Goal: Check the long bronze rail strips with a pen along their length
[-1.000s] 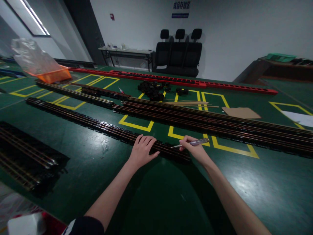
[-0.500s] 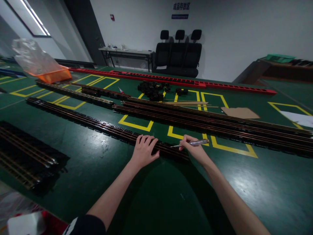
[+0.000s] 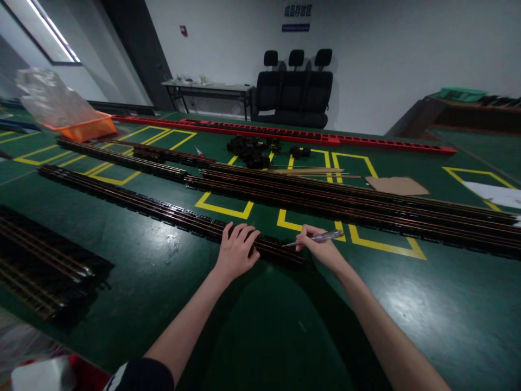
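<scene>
A long black track strip (image 3: 163,209) with copper-coloured rods along it runs slantwise across the green table. Near its right end my left hand (image 3: 236,251) grips it, fingers draped over the top and the thumb at the near side. My right hand (image 3: 319,248) is closed round a screwdriver (image 3: 323,237) with a clear handle. The thin shaft points left, and its tip is at the strip's right end; whether it touches a rod is too small to tell.
Beyond lie several more rod-lined strips (image 3: 345,198), thin rods (image 3: 309,171), black parts (image 3: 250,151) and cardboard (image 3: 396,185). More strips (image 3: 44,239) sit at left. An orange basket (image 3: 87,127) with a plastic bag and a red rail (image 3: 260,130) are farther back.
The strip's right end has shifted a little to the left along with my left hand, whose thumb is tucked in closer. My right hand and the screwdriver have moved slightly left too.
</scene>
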The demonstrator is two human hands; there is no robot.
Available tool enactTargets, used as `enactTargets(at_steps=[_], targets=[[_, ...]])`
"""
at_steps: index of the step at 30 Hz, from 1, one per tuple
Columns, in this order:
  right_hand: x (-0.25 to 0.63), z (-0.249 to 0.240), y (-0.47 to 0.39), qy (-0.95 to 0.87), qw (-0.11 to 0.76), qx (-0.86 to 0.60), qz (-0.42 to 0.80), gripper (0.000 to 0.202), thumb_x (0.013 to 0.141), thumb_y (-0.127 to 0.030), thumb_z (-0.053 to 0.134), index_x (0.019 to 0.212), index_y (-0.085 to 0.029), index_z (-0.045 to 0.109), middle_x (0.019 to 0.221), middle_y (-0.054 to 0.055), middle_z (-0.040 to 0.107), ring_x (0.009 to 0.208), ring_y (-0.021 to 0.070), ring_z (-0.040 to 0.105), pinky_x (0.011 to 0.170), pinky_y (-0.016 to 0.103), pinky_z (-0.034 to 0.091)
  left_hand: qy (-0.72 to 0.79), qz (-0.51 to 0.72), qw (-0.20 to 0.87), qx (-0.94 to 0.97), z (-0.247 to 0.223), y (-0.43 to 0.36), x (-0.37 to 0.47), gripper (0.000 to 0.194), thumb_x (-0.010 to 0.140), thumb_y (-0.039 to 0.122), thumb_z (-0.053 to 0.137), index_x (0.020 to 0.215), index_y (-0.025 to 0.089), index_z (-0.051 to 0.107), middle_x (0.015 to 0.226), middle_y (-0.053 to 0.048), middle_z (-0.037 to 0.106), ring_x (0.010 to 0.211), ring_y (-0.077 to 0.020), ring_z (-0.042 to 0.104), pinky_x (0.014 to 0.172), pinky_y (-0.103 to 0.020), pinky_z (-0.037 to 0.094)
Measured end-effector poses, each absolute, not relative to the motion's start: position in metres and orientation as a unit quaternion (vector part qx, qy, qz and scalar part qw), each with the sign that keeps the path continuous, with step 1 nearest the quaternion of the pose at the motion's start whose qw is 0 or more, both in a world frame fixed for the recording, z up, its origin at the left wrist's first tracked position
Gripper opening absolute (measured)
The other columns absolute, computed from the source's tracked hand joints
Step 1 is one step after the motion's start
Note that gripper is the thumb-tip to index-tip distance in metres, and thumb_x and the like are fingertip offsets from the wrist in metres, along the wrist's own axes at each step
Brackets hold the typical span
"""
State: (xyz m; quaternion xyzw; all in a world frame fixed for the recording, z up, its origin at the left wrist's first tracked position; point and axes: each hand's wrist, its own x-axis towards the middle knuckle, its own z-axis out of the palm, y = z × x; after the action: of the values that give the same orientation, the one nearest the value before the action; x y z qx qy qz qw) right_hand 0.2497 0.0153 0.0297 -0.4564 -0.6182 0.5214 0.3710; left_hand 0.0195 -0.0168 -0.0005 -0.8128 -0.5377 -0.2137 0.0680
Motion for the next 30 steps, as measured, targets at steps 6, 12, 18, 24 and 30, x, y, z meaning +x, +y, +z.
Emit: enactTargets(at_steps=[6, 12, 18, 24, 30], targets=[[0.2491, 0.0276, 0.0152, -0.627, 0.362, -0.463, 0.512, 0.023, 0.078, -0.029, 0.057, 0.058, -0.021, 0.049, 0.058, -0.001, 0.062, 0.061, 0.0156, 0.059, 0.069, 0.031, 0.042, -0.534, -0.217, 0.068, -0.814, -0.0005, -0.0168, 0.0201, 0.035, 0.077, 0.02, 0.048, 0.11, 0.021, 0.06, 0.114, -0.007, 0.064, 0.113, -0.0271, 0.052, 0.105, -0.052, 0.027], [0.2481, 0.0283, 0.014, -0.63, 0.362, -0.468, 0.504, 0.023, 0.078, -0.03, 0.057, 0.058, -0.021, 0.049, 0.058, -0.001, 0.061, 0.061, 0.0157, 0.058, 0.067, 0.031, 0.042, -0.532, -0.214, 0.066, -0.816, 0.0006, -0.0175, 0.0214, 0.035, 0.078, 0.017, 0.047, 0.11, 0.021, 0.06, 0.114, -0.006, 0.064, 0.113, -0.0261, 0.052, 0.105, -0.052, 0.027], [0.2513, 0.0327, 0.0145, -0.64, 0.372, -0.451, 0.499, 0.023, 0.077, -0.029, 0.057, 0.057, -0.022, 0.048, 0.054, -0.001, 0.059, 0.059, 0.0155, 0.056, 0.068, 0.031, 0.041, -0.53, -0.216, 0.062, -0.818, -0.0005, -0.0173, 0.0204, 0.036, 0.077, 0.017, 0.047, 0.11, 0.021, 0.06, 0.114, -0.006, 0.064, 0.113, -0.0264, 0.052, 0.105, -0.052, 0.027], [0.2566, 0.0329, 0.0187, -0.635, 0.367, -0.458, 0.502, 0.023, 0.074, -0.025, 0.056, 0.053, -0.022, 0.046, 0.05, -0.002, 0.054, 0.055, 0.0149, 0.051, 0.062, 0.031, 0.039, -0.535, -0.211, 0.056, -0.816, -0.0004, -0.0171, 0.0207, 0.036, 0.077, 0.016, 0.047, 0.11, 0.021, 0.059, 0.114, -0.007, 0.064, 0.11, -0.026, 0.054, 0.104, -0.052, 0.028], [0.2577, 0.0329, 0.0197, -0.634, 0.371, -0.448, 0.509, 0.022, 0.072, -0.025, 0.055, 0.052, -0.022, 0.046, 0.049, -0.002, 0.052, 0.053, 0.0145, 0.048, 0.061, 0.03, 0.038, -0.533, -0.211, 0.051, -0.818, -0.0001, -0.017, 0.0202, 0.036, 0.077, 0.015, 0.047, 0.11, 0.022, 0.059, 0.115, -0.007, 0.063, 0.109, -0.0257, 0.054, 0.103, -0.05, 0.029]])
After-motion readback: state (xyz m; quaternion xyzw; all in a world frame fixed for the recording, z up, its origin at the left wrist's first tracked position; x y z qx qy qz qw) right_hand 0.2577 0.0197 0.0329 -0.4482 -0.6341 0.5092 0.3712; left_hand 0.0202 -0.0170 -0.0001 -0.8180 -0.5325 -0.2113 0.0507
